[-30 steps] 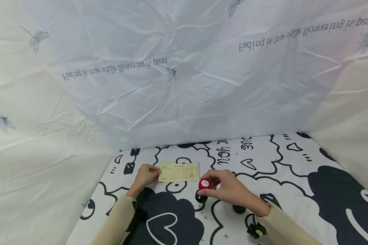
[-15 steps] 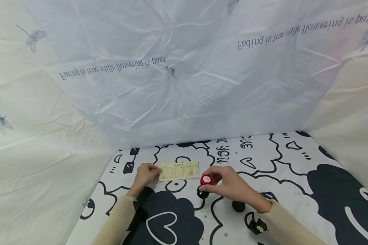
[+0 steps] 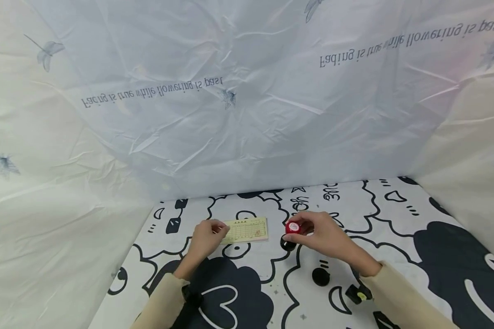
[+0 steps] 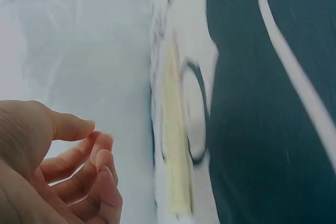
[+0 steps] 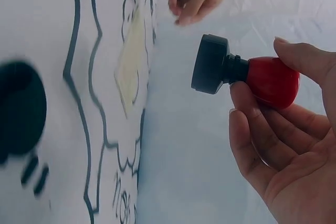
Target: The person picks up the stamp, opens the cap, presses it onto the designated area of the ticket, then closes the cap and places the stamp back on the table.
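My right hand [image 3: 321,230] holds a rubber stamp by its round red handle, fingers and thumb around it. The stamp [image 5: 270,80] has a wide black base; the right wrist view shows it raised off the cloth, with a white label on the handle's top [image 3: 293,227] in the head view. A yellow receipt pad [image 3: 247,229] with a printed grid and a small red mark lies flat on the cloth. My left hand [image 3: 206,237] is raised over the pad's left end. Its fingers [image 4: 105,158] are loosely curled, thumb near the forefinger, with nothing between them.
A white cloth [image 3: 387,251] with black cartoon prints covers the table. Behind it rises a pale plastic sheet [image 3: 247,137] with printed lettering, and similar sheeting [image 3: 45,228] stands at both sides. A small black device [image 3: 358,294] sits by the right wrist.
My left hand has let go of the receipt pad's left edge, lifted and moved right over it. My right hand has carried the stamp away from me and to the right.
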A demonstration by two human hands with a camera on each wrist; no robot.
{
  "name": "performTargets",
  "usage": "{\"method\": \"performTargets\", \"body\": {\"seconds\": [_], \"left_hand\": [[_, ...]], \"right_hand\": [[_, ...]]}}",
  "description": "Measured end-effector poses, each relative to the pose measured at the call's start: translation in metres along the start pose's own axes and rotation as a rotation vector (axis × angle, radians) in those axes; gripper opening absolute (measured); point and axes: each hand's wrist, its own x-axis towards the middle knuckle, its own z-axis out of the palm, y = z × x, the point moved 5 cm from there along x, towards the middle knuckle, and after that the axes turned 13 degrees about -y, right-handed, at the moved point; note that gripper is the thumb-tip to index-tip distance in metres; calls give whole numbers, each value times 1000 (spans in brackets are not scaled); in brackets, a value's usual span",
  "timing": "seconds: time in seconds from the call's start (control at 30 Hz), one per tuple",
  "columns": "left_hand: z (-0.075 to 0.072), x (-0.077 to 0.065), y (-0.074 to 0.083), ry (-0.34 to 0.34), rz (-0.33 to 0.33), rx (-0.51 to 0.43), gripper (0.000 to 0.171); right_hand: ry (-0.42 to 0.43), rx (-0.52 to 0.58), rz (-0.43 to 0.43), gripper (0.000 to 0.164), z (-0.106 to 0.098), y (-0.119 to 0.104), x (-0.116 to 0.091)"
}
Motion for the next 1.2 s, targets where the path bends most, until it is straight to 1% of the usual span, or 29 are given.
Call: {"method": "performTargets", "body": {"seconds": [0.1, 0.2, 0.37, 0.5, 0.6, 0.67, 0.77, 0.87, 1.0, 1.1, 1.2], "left_hand": [[6, -5, 17, -67, 61, -33, 11], [14, -10, 35, -164, 120, -51, 11], [29, -19, 65, -317, 223, -30, 14], [47, -27, 84, -420, 294, -14, 14], [63, -31, 97, -506, 347, 2, 17], [74, -34, 105, -559, 390, 31, 21], [93, -35, 117, -620, 451, 128, 26], [111, -36, 127, -645, 498, 277, 29], [132, -38, 136, -632, 551, 450, 37], [142, -40, 142, -626, 598, 534, 44], [149, -40, 149, -625, 653, 610, 48]], "right_hand": [[33, -24, 27, 34, -12, 10, -2], [66, -39, 66, 33, -26, 21, -3], [128, -72, 141, 36, -48, 37, -8], [174, -96, 184, 43, -64, 44, -14], [200, -107, 195, 47, -74, 46, -18], [217, -119, 194, 48, -80, 48, -19], [243, -133, 190, 48, -89, 51, -20], [262, -133, 190, 48, -94, 53, -21], [276, -121, 200, 48, -97, 57, -23], [284, -118, 208, 50, -98, 59, -25], [283, -116, 213, 50, -99, 62, -25]]}}
